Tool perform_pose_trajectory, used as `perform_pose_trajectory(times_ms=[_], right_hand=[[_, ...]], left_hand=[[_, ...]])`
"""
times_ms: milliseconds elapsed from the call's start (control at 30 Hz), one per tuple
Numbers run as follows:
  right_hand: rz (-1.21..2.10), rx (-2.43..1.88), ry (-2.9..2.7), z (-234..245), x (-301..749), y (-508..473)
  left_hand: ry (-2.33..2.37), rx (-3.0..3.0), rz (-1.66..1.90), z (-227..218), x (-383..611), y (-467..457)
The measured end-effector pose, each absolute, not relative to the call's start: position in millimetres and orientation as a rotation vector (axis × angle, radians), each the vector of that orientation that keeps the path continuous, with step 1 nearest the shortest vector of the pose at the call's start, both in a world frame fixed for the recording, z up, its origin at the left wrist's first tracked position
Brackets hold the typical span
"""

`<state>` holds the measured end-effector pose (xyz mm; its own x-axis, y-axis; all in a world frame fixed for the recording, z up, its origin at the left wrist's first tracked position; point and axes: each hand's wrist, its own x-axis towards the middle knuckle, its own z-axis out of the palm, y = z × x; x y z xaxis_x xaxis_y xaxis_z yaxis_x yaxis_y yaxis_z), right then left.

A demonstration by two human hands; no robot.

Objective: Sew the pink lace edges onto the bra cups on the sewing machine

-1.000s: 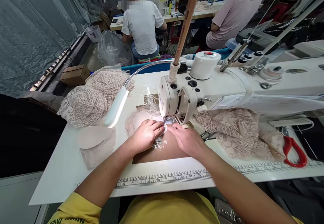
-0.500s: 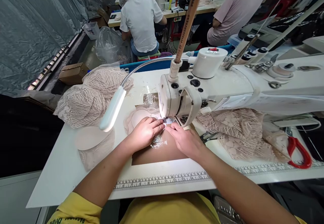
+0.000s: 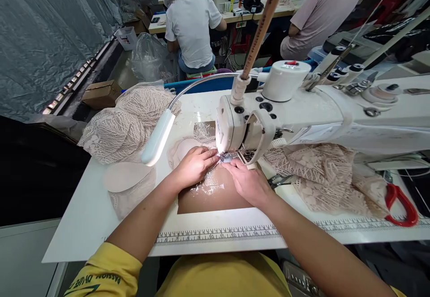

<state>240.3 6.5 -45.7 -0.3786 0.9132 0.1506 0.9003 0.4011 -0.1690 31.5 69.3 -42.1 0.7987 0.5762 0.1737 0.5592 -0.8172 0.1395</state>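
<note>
My left hand (image 3: 194, 167) lies on a pale lace piece (image 3: 183, 148) just left of the needle of the white sewing machine (image 3: 302, 113), fingers curled and pressed down on the fabric. My right hand (image 3: 247, 182) rests right of the needle, its fingertips pinching the lace edge at the presser foot (image 3: 227, 157). Both hands sit over a brown plate (image 3: 215, 196) set in the white table (image 3: 87, 225). The needle itself is hidden behind the machine head.
A heap of lace pieces (image 3: 124, 124) lies at the left, more lace (image 3: 322, 171) under the machine arm. Red-handled scissors (image 3: 401, 203) lie at the right. A gooseneck lamp (image 3: 157, 138) hangs over the table. Two people sit with their backs turned at machines behind.
Both hands have slid a little forward toward the presser foot with the lace. The camera view has shifted slightly.
</note>
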Motion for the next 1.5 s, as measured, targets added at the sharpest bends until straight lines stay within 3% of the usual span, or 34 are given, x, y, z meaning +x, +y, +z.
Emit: perform_pose_trajectory(times_ms=[467, 900, 1300, 1500], right_hand=[[0.077, -1.564, -2.326, -61.0, 248.4, 11.3], [0.067, -1.532, -2.390, -51.2, 244.7, 8.8], [0.038, -1.578, -2.453, -45.4, 237.3, 6.1], [0.135, -1.350, -2.416, -47.6, 241.3, 0.1]], left_hand=[[1.319, 2.796, 0.074, -14.6, 24.1, 42.6], [0.940, 2.909, 0.224, -30.4, 36.9, 36.1], [0.976, 2.893, 0.235, -35.6, 40.1, 43.0], [1.211, 2.820, 0.305, -15.1, 24.1, 46.7]])
